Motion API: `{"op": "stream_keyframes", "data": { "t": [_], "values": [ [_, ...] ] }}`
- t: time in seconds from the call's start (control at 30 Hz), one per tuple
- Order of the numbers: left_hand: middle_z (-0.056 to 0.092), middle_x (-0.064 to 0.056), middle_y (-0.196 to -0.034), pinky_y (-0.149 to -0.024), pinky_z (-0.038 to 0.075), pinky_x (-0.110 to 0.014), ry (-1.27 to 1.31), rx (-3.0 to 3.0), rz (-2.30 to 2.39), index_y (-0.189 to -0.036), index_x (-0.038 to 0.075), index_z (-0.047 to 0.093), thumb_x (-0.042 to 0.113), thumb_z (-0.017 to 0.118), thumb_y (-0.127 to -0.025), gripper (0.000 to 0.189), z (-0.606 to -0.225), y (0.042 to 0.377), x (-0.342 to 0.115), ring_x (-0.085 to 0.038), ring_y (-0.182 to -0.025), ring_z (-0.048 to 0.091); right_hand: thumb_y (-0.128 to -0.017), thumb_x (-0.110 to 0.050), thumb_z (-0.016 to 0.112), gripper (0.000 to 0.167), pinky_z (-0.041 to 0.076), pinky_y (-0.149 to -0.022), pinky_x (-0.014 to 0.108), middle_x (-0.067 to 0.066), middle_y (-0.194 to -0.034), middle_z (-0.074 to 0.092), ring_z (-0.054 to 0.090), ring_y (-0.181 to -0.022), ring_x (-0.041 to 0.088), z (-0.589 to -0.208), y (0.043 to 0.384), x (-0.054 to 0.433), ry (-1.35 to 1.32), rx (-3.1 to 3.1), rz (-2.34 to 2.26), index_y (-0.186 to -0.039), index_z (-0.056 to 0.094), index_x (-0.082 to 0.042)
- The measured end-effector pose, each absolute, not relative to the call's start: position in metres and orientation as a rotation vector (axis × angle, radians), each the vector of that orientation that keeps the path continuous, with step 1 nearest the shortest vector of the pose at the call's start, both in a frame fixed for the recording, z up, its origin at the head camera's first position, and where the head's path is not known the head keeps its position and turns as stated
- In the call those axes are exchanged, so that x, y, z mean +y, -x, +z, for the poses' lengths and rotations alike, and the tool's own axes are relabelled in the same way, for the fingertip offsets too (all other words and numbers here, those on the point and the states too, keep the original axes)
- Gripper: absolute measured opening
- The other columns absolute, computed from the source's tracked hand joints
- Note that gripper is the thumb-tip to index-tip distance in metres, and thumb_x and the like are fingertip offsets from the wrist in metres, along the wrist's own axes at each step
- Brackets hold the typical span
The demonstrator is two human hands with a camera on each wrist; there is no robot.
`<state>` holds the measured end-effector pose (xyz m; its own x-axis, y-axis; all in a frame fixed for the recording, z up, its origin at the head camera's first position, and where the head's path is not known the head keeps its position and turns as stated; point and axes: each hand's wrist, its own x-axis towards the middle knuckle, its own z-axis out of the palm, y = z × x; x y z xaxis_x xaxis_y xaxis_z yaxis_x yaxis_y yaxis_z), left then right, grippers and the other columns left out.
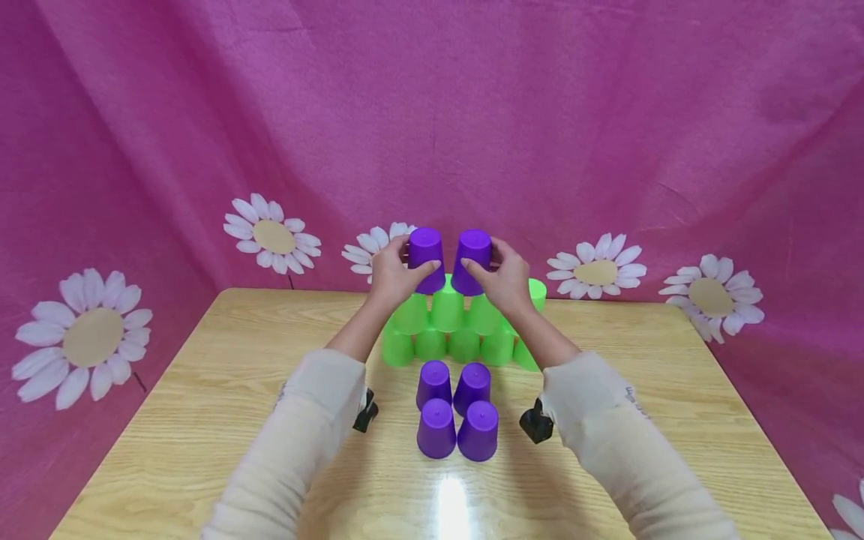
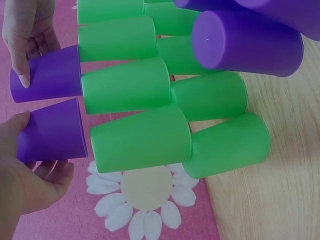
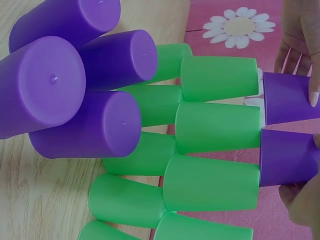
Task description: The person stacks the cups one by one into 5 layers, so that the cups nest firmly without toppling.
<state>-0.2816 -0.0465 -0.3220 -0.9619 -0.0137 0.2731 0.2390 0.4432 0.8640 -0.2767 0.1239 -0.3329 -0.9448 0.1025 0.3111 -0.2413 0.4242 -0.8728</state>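
Note:
My left hand (image 1: 391, 274) grips an upside-down purple cup (image 1: 425, 255), thumb on the near side and fingers round the outer side. Beside it, my right hand (image 1: 508, 277) holds a second upside-down purple cup (image 1: 475, 255) the same way. Both cups are at the top of two stacked rows of upside-down green cups (image 1: 448, 307). In the left wrist view, the left purple cup (image 2: 52, 132) has its rim close to the bases of the upper green cups (image 2: 142, 137). The right wrist view shows the right purple cup (image 3: 287, 156) with its rim by a green cup (image 3: 215, 127).
Several upside-down purple cups (image 1: 436, 431) stand grouped on the wooden table (image 1: 256, 420), nearer than the green rows. A pink cloth (image 1: 472, 112) with white daisies hangs behind the table. Black devices (image 1: 536, 422) are at both wrists.

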Motion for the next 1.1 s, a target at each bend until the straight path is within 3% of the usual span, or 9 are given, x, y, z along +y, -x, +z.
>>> {"op": "stream_keyframes", "data": {
  "t": [0.63, 0.83, 1.1],
  "values": [
    [0.058, -0.025, -0.119, -0.096, 0.048, -0.043, 0.201, -2.448, -1.577, -0.128, -0.005, 0.048, 0.012, 0.073, -0.078, 0.058, -0.329, 0.282, -0.045, -0.036, -0.111, 0.056, -0.079, -0.009, 0.071, 0.063, 0.045, -0.101, 0.041, 0.026, -0.128, 0.053, 0.053, -0.117, 0.037, -0.337, 0.265, 0.134, -0.098, -2.320, 1.565, -0.133, 0.042, 0.006],
    [0.053, -0.024, -0.129, -0.104, 0.040, -0.046, 0.204, -2.470, -1.519, -0.132, -0.004, 0.044, 0.018, 0.075, -0.076, 0.067, -0.330, 0.280, -0.048, -0.036, -0.123, 0.047, -0.078, -0.005, 0.072, 0.056, 0.046, -0.100, 0.041, 0.026, -0.123, 0.056, 0.054, -0.114, 0.037, -0.335, 0.257, 0.144, -0.100, -2.153, 1.591, -0.128, 0.048, 0.007],
    [0.048, -0.024, -0.134, -0.106, 0.037, -0.046, 0.162, -2.421, -1.504, -0.135, -0.002, 0.041, 0.024, 0.075, -0.075, 0.074, -0.329, 0.273, -0.060, -0.035, -0.126, 0.043, -0.077, -0.001, 0.071, 0.048, 0.047, -0.097, 0.039, 0.026, -0.119, 0.059, 0.057, -0.111, 0.034, -0.336, 0.240, 0.156, -0.165, -2.129, 1.543, -0.121, 0.054, 0.007]
  ]
}}
